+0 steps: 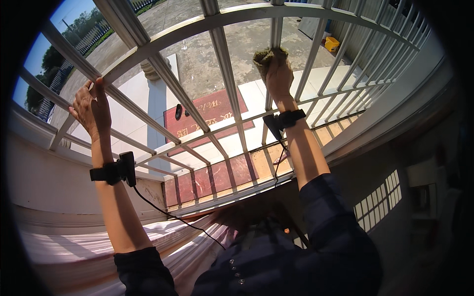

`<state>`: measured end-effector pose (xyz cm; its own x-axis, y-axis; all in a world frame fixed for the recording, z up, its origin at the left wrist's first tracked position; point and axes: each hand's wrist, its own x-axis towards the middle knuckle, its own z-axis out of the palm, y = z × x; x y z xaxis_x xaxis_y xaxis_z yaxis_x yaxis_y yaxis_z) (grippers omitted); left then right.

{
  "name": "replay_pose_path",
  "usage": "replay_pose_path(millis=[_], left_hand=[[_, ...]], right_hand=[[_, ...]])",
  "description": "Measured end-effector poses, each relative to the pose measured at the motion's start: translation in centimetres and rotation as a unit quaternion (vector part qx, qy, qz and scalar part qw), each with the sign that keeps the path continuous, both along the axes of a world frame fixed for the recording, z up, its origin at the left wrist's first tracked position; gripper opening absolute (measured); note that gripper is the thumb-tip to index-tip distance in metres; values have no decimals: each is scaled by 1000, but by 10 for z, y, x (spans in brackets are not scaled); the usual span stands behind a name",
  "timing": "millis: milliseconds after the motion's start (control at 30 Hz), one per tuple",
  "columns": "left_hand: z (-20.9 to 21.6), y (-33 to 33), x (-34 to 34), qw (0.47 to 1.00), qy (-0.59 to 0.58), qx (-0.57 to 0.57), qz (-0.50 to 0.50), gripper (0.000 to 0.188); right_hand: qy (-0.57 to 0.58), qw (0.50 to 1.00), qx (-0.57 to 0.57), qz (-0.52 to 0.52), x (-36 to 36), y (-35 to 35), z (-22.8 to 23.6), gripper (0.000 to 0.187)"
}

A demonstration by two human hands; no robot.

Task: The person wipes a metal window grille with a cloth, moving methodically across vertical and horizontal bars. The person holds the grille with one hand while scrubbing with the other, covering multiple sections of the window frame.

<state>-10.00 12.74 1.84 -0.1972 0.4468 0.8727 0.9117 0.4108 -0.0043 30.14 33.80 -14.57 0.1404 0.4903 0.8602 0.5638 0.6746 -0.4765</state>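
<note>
In my right hand [280,79] is a bunched, greenish-brown rag [263,58], pressed around an upright metal bar [276,30] of the window grille. Part of the rag is hidden by my fingers. My left hand [93,109] grips the curved crossbar [118,68] of the same grille at the left, thumb and fingers apart on either side of it. Both wrists wear black straps with small devices; a thin black cable [173,215] runs from the left one toward my dark clothing.
Pale grille bars [224,74] span the view before me. Beyond them lie a red doormat [210,118], dark shoes [178,111], white tiles, a concrete yard and a yellow container [332,44]. Below left hangs a pinkish-white curtain [192,246]. A sill [237,195] runs beneath the bars.
</note>
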Motion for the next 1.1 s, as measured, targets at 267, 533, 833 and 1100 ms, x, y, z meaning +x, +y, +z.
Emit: replay_pose_path(millis=[267, 533, 833, 1100], left_hand=[[0, 0, 3, 999, -33, -27, 12, 83], [1, -1, -5, 1000, -14, -15, 16, 86], [2, 0, 0, 999, -41, -34, 3, 85], [-1, 3, 4, 998, -56, -21, 4, 83]], right_hand=[[42, 990, -121, 62, 1, -41, -37, 22], [75, 991, -55, 92, 2, 4, 30, 33], [-136, 981, -131, 37, 27, -26, -140, 22], [265, 955, 90, -95, 61, -3, 81, 33]])
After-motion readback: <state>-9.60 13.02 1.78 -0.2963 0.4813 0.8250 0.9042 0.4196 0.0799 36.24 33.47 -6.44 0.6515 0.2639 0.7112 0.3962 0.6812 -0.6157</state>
